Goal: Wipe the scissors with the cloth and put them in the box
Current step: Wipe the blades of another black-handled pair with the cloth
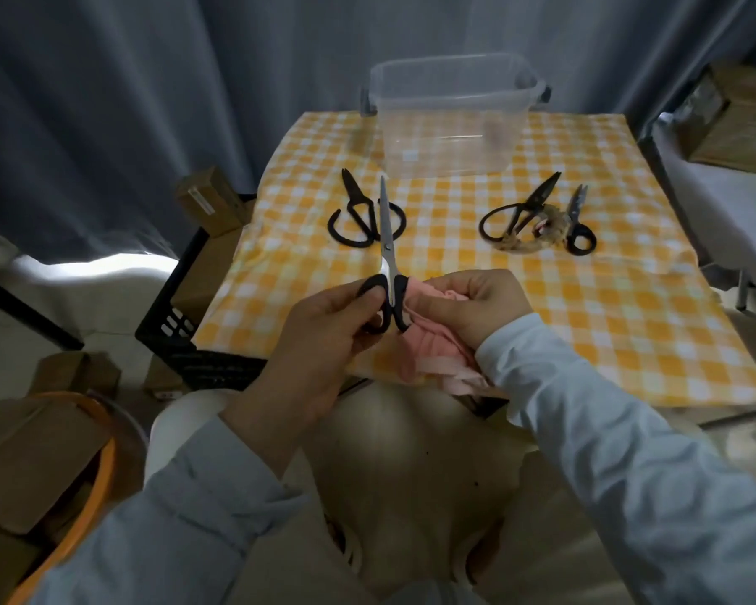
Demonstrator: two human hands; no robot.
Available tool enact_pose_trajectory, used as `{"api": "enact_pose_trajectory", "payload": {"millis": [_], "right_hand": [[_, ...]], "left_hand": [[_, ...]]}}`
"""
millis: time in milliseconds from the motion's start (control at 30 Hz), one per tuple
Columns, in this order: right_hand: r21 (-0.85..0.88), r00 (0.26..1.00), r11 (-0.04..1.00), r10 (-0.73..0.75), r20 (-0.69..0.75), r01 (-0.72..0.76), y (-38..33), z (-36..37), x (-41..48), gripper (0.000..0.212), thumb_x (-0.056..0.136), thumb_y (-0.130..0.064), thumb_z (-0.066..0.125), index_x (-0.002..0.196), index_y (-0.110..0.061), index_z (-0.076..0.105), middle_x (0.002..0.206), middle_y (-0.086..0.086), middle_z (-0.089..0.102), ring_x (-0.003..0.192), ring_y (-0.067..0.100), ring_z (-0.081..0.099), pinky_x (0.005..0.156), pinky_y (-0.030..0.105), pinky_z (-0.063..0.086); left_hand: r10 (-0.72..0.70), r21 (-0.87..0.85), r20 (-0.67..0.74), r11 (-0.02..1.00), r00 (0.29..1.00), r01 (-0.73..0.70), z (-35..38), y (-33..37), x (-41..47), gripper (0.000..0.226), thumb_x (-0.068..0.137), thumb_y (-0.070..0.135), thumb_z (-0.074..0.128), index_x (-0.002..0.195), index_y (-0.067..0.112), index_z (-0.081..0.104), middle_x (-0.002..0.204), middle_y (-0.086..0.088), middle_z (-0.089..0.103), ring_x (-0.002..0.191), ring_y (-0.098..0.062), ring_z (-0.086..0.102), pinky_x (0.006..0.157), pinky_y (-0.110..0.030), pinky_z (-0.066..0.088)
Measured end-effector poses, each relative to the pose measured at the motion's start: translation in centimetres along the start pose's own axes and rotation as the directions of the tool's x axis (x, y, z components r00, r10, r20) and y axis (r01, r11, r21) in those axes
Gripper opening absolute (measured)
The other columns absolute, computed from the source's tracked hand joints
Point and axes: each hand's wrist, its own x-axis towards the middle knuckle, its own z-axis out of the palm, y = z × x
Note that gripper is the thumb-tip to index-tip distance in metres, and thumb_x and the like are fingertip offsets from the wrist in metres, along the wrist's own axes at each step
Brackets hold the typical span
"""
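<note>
My left hand [324, 325] grips the black handles of a steel-bladed pair of scissors [387, 246], blades closed and pointing away from me. My right hand [468, 305] holds a bunched pink cloth [428, 347] against the right handle. On the yellow checked table [607, 307] lie other scissors: a black pair [359, 216] at the left behind the raised blades, a black pair [518, 211] at the right, and beside it a pair [577, 224] with straw-like debris on it. A clear plastic box [450, 120] stands open at the table's far edge.
A black crate [184, 325] holding cardboard boxes stands left of the table. More cartons and an orange-rimmed tub [84, 473] are on the floor at lower left. Grey curtains hang behind. A white table with boxes is at the right.
</note>
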Motion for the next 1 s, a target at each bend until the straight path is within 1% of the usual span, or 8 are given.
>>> {"api": "enact_pose_trajectory", "payload": {"millis": [133,300,433,633,733,833,933,1000], "right_hand": [[-0.102,0.998,0.993,-0.051,0.023,0.053,0.2,-0.6,-1.1,0.005,0.074,-0.007,0.075,0.072,-0.011,0.072,0.062,0.004,0.067,0.055,0.013,0.061,0.056,0.026,0.055],[-0.288,0.995,0.955,-0.045,0.088,0.069,0.4,-3.1,-1.2,0.010,0.071,-0.006,0.077,0.074,-0.015,0.073,0.064,-0.002,0.068,0.055,0.007,0.060,0.058,0.021,0.054],[-0.237,0.992,0.968,-0.063,0.113,0.089,0.7,-2.8,-1.9,0.012,0.070,-0.004,0.077,0.079,-0.011,0.074,0.063,-0.012,0.067,0.054,-0.001,0.060,0.056,0.014,0.052],[-0.309,0.981,0.949,0.004,0.192,0.057,1.2,-3.0,-2.5,0.016,0.069,-0.005,0.078,0.082,-0.013,0.074,0.076,0.005,0.071,0.060,0.011,0.062,0.059,0.020,0.055],[-0.389,0.975,0.921,0.057,0.214,0.032,0.7,-4.0,-2.4,0.017,0.071,-0.007,0.077,0.087,-0.012,0.075,0.081,0.003,0.072,0.057,0.005,0.062,0.053,0.015,0.052],[-0.262,0.991,0.964,0.078,0.104,-0.048,-0.2,-4.8,-2.2,0.011,0.079,-0.013,0.071,0.089,-0.011,0.075,0.077,0.010,0.072,0.058,0.019,0.065,0.052,0.027,0.056],[-0.052,0.999,0.998,0.027,-0.034,-0.029,-1.8,-4.5,-1.9,0.014,0.084,-0.008,0.064,0.082,-0.017,0.075,0.078,0.009,0.071,0.065,0.023,0.064,0.059,0.028,0.056],[-0.007,0.996,0.997,-0.071,-0.058,0.071,-2.5,-3.9,-1.9,0.018,0.084,-0.004,0.062,0.091,-0.016,0.073,0.087,0.007,0.071,0.068,0.017,0.064,0.062,0.025,0.055]], "left_hand": [[0.015,0.055,0.011,0.998,1.000,-0.016,-0.8,-0.7,-0.4,0.014,0.089,0.006,0.057,0.094,0.009,0.070,0.061,-0.001,0.055,0.057,-0.010,0.052,0.061,-0.020,0.053],[-0.120,0.134,0.071,0.985,0.990,0.110,-2.5,-0.7,-0.3,0.013,0.088,0.006,0.058,0.089,0.008,0.071,0.061,-0.004,0.052,0.058,-0.013,0.049,0.060,-0.022,0.052],[-0.199,0.077,0.098,0.978,0.975,0.192,-1.6,-0.6,-1.2,0.009,0.085,0.010,0.065,0.082,0.003,0.071,0.056,0.000,0.060,0.049,-0.010,0.055,0.052,-0.021,0.052],[-0.081,0.203,0.042,0.977,0.996,0.071,-1.0,-2.2,-1.7,0.017,0.086,0.016,0.065,0.082,0.002,0.073,0.041,0.003,0.039,0.038,-0.010,0.031,0.039,-0.018,0.030],[-0.126,0.183,0.043,0.976,0.991,0.116,-0.8,-2.6,-2.2,0.014,0.086,0.014,0.065,0.081,0.003,0.072,0.044,0.001,0.049,0.039,-0.010,0.028,0.037,-0.017,0.024],[-0.120,0.150,0.037,0.982,0.992,0.113,-0.9,-2.8,-2.5,0.011,0.086,0.013,0.066,0.080,0.007,0.074,0.060,-0.003,0.067,0.041,-0.009,0.029,0.038,-0.015,0.024],[-0.098,0.175,0.018,0.980,0.995,0.094,-0.7,-2.8,-2.7,0.020,0.085,0.018,0.067,0.074,0.003,0.073,0.050,0.002,0.062,0.039,-0.007,0.029,0.037,-0.016,0.024],[-0.078,0.208,-0.002,0.975,0.997,0.076,-0.5,-2.6,-2.8,0.027,0.086,0.024,0.066,0.073,0.001,0.072,0.040,0.009,0.052,0.035,-0.003,0.030,0.037,-0.016,0.025]]}}
